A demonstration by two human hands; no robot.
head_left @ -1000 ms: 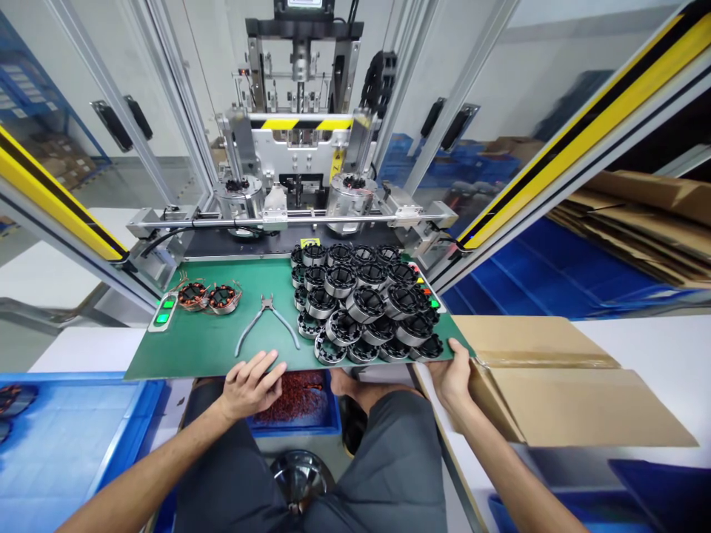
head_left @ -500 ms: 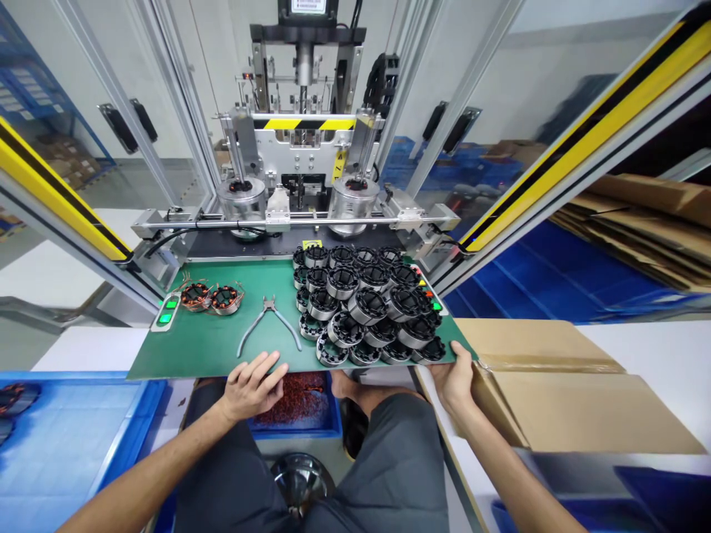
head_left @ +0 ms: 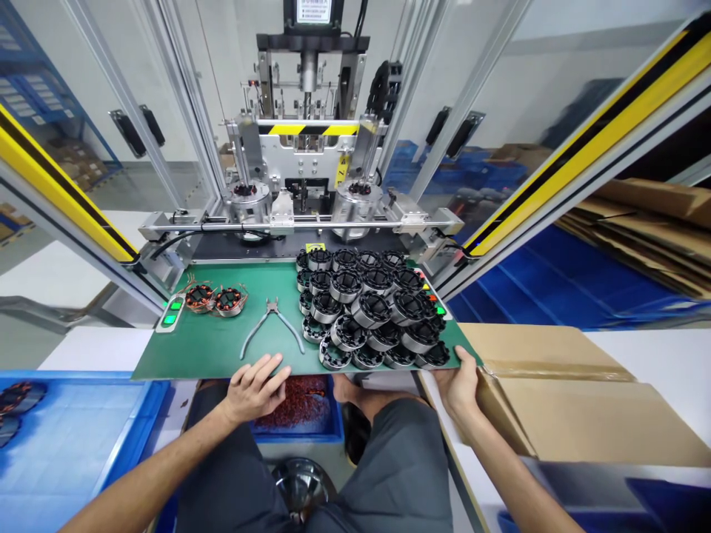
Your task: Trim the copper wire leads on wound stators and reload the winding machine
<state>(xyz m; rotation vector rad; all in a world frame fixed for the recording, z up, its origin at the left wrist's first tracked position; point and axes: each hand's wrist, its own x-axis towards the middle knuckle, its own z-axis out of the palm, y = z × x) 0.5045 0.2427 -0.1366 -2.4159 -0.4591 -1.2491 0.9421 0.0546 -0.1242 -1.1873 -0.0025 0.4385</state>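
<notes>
My left hand [head_left: 258, 387] rests at the front edge of the green work surface [head_left: 183, 352], its fingers stretched out and nothing in it. Just beyond the fingertips lie nippers [head_left: 272, 305] with blue-grey handles, spread apart. At the right front corner, my right hand [head_left: 460, 381] is closed around the edge, thumb on top and the other fingers mostly hidden below. Near that hand stand several bare motor stators [head_left: 372, 307], black and silver rings stacked in rows. Two stators wound with copper wire [head_left: 229, 300] lie at the left of the surface.
Behind the surface stands a winding machine [head_left: 308, 148] with two metal cylinders [head_left: 358, 206], each with a stator on top. Striped posts flank it. A blue bin [head_left: 83, 437] is at left, a cardboard box [head_left: 561, 355] at right, and a blue tray [head_left: 333, 429] of reddish scraps below.
The view has shifted slightly, so everything sits a little lower and further right. Both hands keep their places at the edge; the objects on the surface have not moved.
</notes>
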